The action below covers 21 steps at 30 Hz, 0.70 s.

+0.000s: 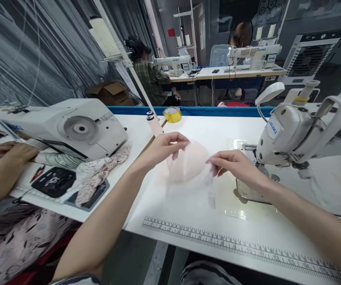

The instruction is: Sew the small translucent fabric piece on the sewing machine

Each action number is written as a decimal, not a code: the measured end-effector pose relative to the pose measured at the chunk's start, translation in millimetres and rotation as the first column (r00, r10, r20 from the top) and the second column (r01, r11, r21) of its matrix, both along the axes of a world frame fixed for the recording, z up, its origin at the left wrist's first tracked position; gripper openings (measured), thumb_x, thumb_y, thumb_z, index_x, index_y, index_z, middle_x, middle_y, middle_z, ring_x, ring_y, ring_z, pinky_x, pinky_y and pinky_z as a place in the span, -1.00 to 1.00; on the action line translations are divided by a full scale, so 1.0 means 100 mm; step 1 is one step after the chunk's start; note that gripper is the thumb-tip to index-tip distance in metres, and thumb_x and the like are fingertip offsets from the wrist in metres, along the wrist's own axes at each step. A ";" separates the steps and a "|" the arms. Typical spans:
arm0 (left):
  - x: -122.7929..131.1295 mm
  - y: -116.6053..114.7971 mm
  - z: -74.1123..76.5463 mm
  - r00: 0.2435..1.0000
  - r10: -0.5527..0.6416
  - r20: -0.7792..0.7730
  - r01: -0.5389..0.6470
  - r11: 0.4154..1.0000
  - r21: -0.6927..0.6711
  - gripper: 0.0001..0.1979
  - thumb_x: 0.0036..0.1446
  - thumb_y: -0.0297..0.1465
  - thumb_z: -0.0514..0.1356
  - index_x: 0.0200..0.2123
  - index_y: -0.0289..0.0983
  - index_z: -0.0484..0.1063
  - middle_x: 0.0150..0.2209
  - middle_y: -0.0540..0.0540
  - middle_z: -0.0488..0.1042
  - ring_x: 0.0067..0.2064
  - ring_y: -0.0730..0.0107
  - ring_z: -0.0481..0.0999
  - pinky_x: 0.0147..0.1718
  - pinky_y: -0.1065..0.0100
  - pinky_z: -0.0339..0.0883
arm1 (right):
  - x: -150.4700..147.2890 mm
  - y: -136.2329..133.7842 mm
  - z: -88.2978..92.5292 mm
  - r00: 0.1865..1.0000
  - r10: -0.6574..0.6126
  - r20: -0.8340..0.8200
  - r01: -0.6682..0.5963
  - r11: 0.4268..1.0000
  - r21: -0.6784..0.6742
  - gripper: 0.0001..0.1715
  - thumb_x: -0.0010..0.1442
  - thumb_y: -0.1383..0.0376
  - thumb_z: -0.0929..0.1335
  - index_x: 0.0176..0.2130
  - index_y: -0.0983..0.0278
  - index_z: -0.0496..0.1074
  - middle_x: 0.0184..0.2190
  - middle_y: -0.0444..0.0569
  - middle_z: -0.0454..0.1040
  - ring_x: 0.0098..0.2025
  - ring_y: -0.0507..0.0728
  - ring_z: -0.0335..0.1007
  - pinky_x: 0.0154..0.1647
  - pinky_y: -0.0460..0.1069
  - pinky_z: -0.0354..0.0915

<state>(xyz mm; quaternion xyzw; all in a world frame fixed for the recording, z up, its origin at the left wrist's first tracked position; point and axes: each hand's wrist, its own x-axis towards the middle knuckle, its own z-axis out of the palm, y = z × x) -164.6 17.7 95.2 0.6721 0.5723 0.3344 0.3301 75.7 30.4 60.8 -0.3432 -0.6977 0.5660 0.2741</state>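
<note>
Between my two hands hangs a thin, sheer pale pink piece of fabric (188,164), smeared by motion. My left hand (172,144) pinches its upper left edge, fingers closed. At its right side my right hand (226,162) is closed in a pinch on the edge, where a narrow whitish strip (212,194) dangles down. The fabric is above the white table (176,206). Just right of my right hand stands a white sewing machine (289,130) with its needle area over a metal plate.
A printed ruler (218,237) runs along the front edge. Yellow tape (173,114) and a thread cone (154,124) stand at the back. On the left, a co-worker's hands (13,154) work at another sewing machine (81,126). A person (146,71) sits farther back.
</note>
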 end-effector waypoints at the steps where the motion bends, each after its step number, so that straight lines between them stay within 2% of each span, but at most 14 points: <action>1: -0.04 0.13 -0.02 0.999 -0.003 -0.039 0.004 1.000 0.022 -0.77 0.11 -0.22 0.20 -0.28 -0.27 0.48 -0.40 -0.02 0.45 -0.55 0.59 0.29 -0.57 0.48 0.17 | -0.08 0.07 -0.03 0.999 -0.051 0.012 0.050 0.998 0.034 -0.73 0.19 0.18 0.29 -0.34 0.31 0.49 -0.46 -0.07 0.51 -0.44 0.02 0.45 -0.40 -0.08 0.37; 4: -0.12 0.50 -0.17 0.995 -0.035 -0.093 0.039 0.999 0.036 -0.74 0.08 -0.22 0.20 -0.29 -0.30 0.48 -0.44 -0.02 0.44 -0.57 0.59 0.24 -0.58 0.48 0.12 | -0.23 0.28 -0.17 0.989 -0.144 0.046 0.138 0.984 0.116 -0.72 0.17 0.17 0.28 -0.44 0.30 0.41 -0.47 -0.08 0.49 -0.48 0.00 0.42 -0.49 -0.12 0.29; 7: -0.13 0.74 -0.38 0.991 -0.047 -0.126 0.054 0.997 0.053 -0.70 0.07 -0.19 0.18 -0.32 -0.32 0.49 -0.47 -0.02 0.43 -0.52 0.53 0.27 -0.56 0.48 0.10 | -0.29 0.46 -0.34 0.971 -0.209 0.112 0.187 0.965 0.184 -0.71 0.17 0.18 0.26 -0.47 0.30 0.38 -0.52 -0.09 0.46 -0.51 0.00 0.38 -0.56 -0.13 0.22; 11: -0.13 0.81 -0.64 0.981 -0.006 -0.196 0.030 0.993 0.118 -0.67 0.10 -0.17 0.12 -0.27 -0.31 0.49 -0.39 -0.05 0.48 -0.41 0.45 0.34 -0.45 0.44 0.17 | -0.32 0.55 -0.47 0.947 -0.238 0.215 0.173 0.944 0.279 -0.67 0.19 0.18 0.24 -0.53 0.27 0.33 -0.62 -0.14 0.41 -0.58 -0.02 0.33 -0.55 -0.12 0.18; 15: -0.18 0.77 -0.75 0.946 0.069 -0.316 -0.010 0.983 0.185 -0.69 0.15 -0.21 0.08 -0.18 -0.25 0.49 -0.41 -0.02 0.46 -0.41 0.43 0.34 -0.45 0.42 0.13 | -0.36 0.58 -0.49 0.920 -0.248 0.302 0.109 0.906 0.410 -0.63 0.23 0.24 0.21 -0.57 0.26 0.29 -0.62 -0.14 0.43 -0.61 -0.03 0.31 -0.54 -0.12 0.16; 18: -0.21 0.72 -0.72 0.905 0.121 -0.407 -0.017 0.968 0.249 -0.75 0.12 -0.33 0.10 -0.16 -0.20 0.50 -0.32 -0.02 0.48 -0.39 0.42 0.37 -0.40 0.39 0.15 | -0.31 0.55 -0.47 0.889 -0.300 0.345 0.063 0.829 0.556 -0.75 0.20 0.34 0.24 -0.50 0.26 0.35 -0.59 -0.15 0.45 -0.58 -0.01 0.33 -0.56 -0.12 0.15; 21: -0.23 0.64 -0.61 0.869 0.185 -0.458 -0.023 0.942 0.336 -0.73 0.09 -0.44 0.10 -0.15 -0.22 0.50 -0.17 -0.08 0.49 -0.29 0.34 0.44 -0.28 0.33 0.20 | -0.11 0.38 -0.49 0.857 -0.382 0.344 0.007 0.678 0.735 -0.87 0.19 0.40 0.27 -0.34 0.24 0.40 -0.52 -0.13 0.49 -0.54 0.01 0.35 -0.60 -0.11 0.16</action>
